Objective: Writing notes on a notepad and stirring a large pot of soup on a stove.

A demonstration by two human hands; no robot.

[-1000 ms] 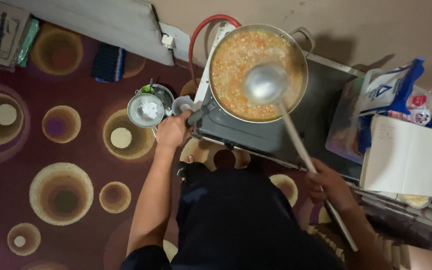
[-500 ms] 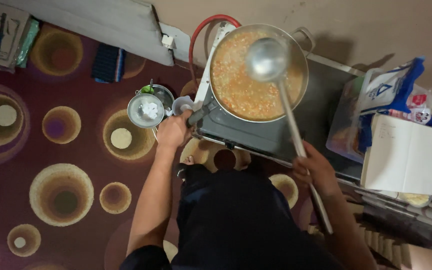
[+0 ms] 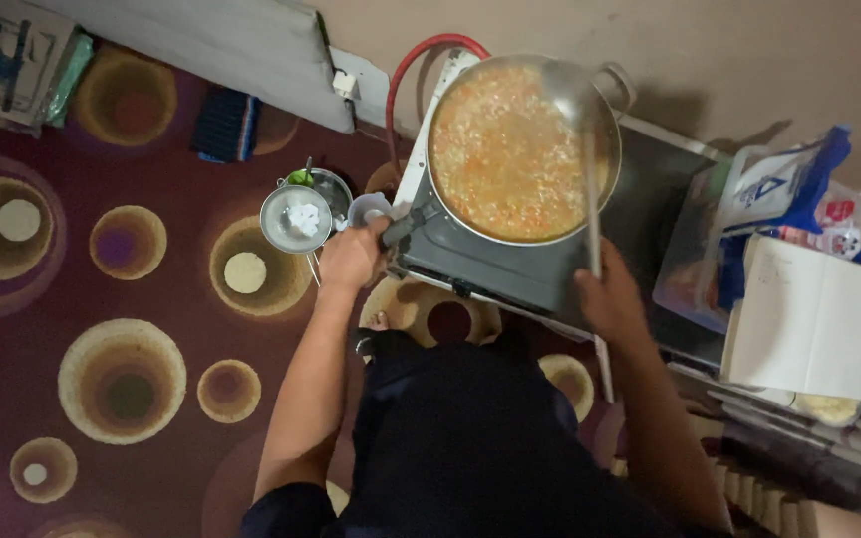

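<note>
- There is one view only, from a camera worn on the person's head, so no second view shares the scene.
- It looks almost straight down over the person's dark-clothed lap, which fills the lower middle of the frame.
- The pan (image 3: 522,149) on the stove (image 3: 490,261) sits in the upper middle, at about arm's reach.
- The patterned carpet (image 3: 122,329) takes the whole left half; a strip of wall (image 3: 729,50) runs along the top right.
- Both forearms enter from the bottom edge, with the left hand (image 3: 351,257) at centre and the right hand (image 3: 610,299) right of centre.

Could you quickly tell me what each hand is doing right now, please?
Left hand: closed on the dark handle of the round metal pan.
Right hand: closed around the long metal ladle.
</note>
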